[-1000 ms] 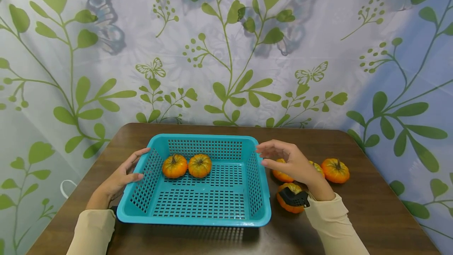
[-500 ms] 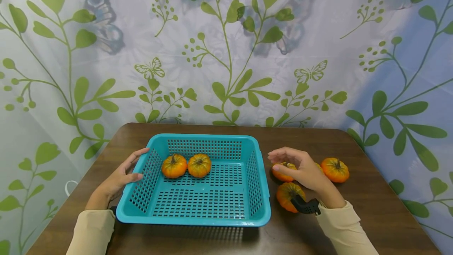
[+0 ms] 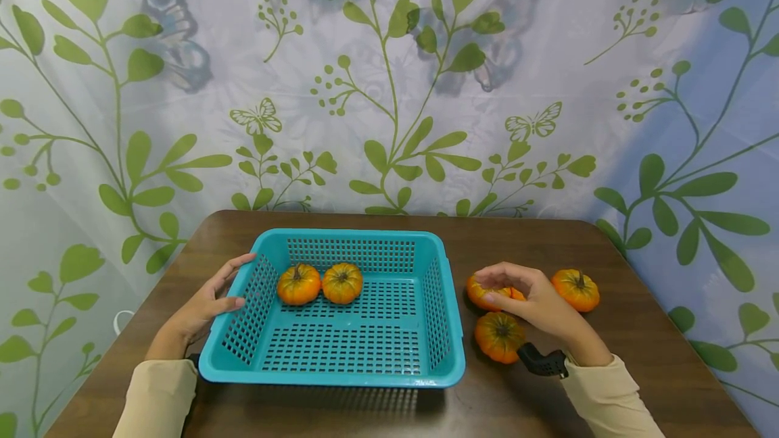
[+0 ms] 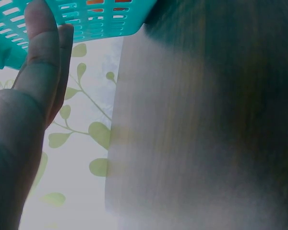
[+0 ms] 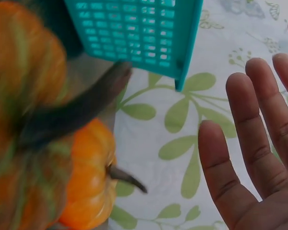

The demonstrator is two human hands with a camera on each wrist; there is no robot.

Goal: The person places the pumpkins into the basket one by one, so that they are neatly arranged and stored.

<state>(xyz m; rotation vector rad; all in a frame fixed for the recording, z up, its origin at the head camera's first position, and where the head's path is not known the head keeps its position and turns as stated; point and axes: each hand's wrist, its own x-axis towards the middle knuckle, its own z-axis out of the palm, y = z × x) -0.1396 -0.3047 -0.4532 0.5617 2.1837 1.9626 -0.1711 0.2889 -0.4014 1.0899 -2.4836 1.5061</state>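
Observation:
A turquoise perforated basket [image 3: 341,378] stands on the table with two small orange pumpkins [image 3: 299,284] side by side at its back left. My left hand [image 3: 203,308] rests at the basket's left rim, thumb and fingers extended; the left wrist view has the fingers [image 4: 43,52] against its side. To the right of the basket my right hand [image 3: 535,303] hovers over the loose pumpkins, fingers spread and holding nothing. One pumpkin [image 3: 476,295] is partly covered by those fingers, another [image 3: 500,337] lies nearer me, and a third [image 3: 575,290] sits farther right.
The brown wooden table [image 3: 426,418] backs onto a curtain [image 3: 389,86] printed with leaves and butterflies. In the right wrist view a large blurred pumpkin [image 5: 19,182] with a dark stem stands close to the camera, partly in front of another pumpkin [image 5: 89,187].
My right hand has moved from the basket's right rim, rightward and slightly nearer me, over the loose pumpkins. The left hand, the basket and the pumpkins stay put.

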